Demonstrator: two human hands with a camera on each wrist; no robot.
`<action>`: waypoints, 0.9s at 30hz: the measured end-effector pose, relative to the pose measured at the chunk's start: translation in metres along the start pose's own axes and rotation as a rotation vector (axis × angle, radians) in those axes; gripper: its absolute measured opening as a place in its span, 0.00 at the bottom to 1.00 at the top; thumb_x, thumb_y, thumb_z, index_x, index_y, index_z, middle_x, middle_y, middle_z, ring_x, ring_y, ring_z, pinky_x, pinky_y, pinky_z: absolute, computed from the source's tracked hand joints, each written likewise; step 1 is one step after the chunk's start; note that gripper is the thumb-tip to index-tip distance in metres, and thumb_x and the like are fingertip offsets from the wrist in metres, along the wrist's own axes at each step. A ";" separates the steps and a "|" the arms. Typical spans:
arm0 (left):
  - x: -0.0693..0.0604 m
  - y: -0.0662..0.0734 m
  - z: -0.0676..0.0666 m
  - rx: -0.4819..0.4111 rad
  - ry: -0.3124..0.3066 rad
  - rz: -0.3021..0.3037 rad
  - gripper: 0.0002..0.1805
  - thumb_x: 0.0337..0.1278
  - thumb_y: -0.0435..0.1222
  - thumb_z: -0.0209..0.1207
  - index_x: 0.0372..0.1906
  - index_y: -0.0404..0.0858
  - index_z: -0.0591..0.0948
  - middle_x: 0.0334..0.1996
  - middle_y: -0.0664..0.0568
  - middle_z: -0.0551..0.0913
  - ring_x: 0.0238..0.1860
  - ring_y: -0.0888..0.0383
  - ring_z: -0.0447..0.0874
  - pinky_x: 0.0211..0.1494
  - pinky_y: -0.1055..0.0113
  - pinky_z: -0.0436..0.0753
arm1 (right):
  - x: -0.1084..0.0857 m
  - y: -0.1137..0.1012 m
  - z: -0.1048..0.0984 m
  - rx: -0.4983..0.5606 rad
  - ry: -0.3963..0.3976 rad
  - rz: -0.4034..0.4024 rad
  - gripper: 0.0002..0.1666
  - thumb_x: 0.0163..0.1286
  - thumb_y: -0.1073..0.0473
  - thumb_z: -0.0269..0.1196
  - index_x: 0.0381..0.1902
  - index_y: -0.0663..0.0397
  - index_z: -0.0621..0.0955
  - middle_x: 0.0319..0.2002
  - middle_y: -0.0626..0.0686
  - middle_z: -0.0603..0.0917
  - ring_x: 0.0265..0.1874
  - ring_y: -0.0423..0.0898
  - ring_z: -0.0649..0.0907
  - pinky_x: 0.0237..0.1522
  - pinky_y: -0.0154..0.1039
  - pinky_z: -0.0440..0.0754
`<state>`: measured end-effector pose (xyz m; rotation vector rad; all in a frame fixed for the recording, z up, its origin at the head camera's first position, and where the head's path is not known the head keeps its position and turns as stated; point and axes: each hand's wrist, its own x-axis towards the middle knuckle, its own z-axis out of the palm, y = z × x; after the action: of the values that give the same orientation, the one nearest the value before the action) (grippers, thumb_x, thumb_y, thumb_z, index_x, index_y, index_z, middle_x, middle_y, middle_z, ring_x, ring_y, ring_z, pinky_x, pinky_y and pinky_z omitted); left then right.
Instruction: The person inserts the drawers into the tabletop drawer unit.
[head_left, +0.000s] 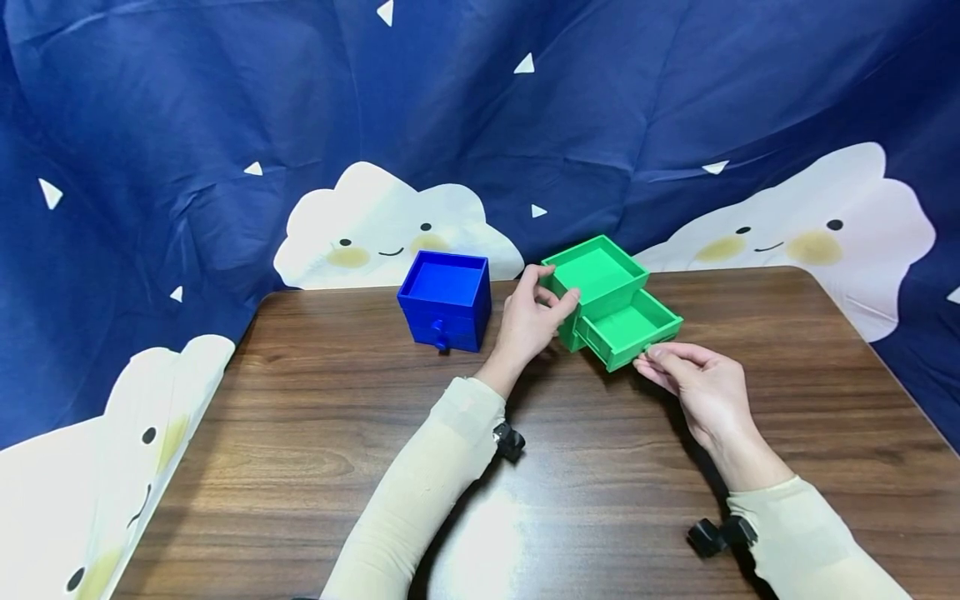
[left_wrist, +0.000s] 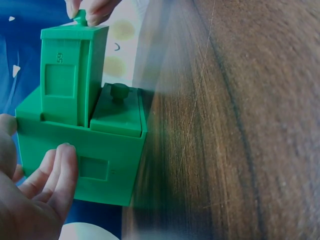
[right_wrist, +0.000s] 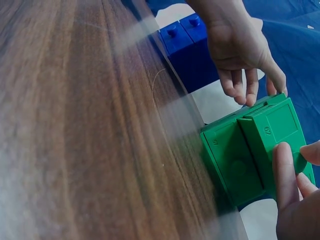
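Note:
A small green drawer box (head_left: 597,273) stands at the back of the table, its upper drawer (head_left: 628,323) pulled well out. The lower drawer (left_wrist: 116,110) sits closed in the left wrist view, with its round knob showing. My left hand (head_left: 529,318) holds the box at its left side, thumb near the front edge and fingers against the wall. With thumb and fingertips, my right hand (head_left: 708,387) pinches the pulled-out drawer's knob (left_wrist: 80,18). The open drawer shows nothing inside.
To the left of my left hand stands a blue drawer box (head_left: 444,302), its drawers closed and its knobs facing front. Under both boxes is a brown wooden table (head_left: 600,467). A dark blue cloth (head_left: 225,83) with cloud faces hangs behind the table.

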<state>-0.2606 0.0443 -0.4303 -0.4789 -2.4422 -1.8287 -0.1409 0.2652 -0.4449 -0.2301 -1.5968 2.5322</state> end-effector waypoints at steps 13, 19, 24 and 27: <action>0.000 0.000 0.000 0.005 0.003 0.001 0.28 0.74 0.46 0.67 0.72 0.42 0.76 0.31 0.53 0.83 0.18 0.62 0.82 0.27 0.68 0.86 | 0.007 0.000 0.005 -0.001 0.020 0.039 0.09 0.71 0.76 0.68 0.38 0.62 0.92 0.32 0.56 0.93 0.35 0.45 0.95 0.46 0.39 0.92; 0.000 0.001 0.001 0.015 0.003 0.006 0.29 0.74 0.46 0.67 0.72 0.42 0.75 0.32 0.52 0.84 0.18 0.62 0.82 0.26 0.68 0.86 | 0.012 0.002 0.006 0.004 0.032 0.055 0.09 0.72 0.76 0.68 0.37 0.62 0.92 0.32 0.57 0.93 0.35 0.46 0.95 0.46 0.38 0.92; 0.000 0.001 0.001 0.015 0.000 0.007 0.29 0.74 0.46 0.67 0.72 0.42 0.75 0.32 0.51 0.84 0.18 0.63 0.81 0.26 0.69 0.85 | 0.015 0.006 0.007 0.010 0.034 0.063 0.09 0.72 0.75 0.67 0.37 0.62 0.92 0.32 0.57 0.94 0.35 0.46 0.95 0.47 0.39 0.92; 0.000 0.002 0.001 0.015 0.003 0.005 0.28 0.74 0.46 0.67 0.72 0.42 0.76 0.32 0.51 0.84 0.18 0.64 0.80 0.26 0.69 0.85 | 0.017 0.006 0.009 0.008 0.035 0.073 0.09 0.73 0.75 0.67 0.37 0.62 0.91 0.32 0.57 0.93 0.35 0.45 0.95 0.47 0.39 0.92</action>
<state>-0.2597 0.0454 -0.4291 -0.4805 -2.4481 -1.8062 -0.1599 0.2577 -0.4473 -0.3361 -1.5935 2.5725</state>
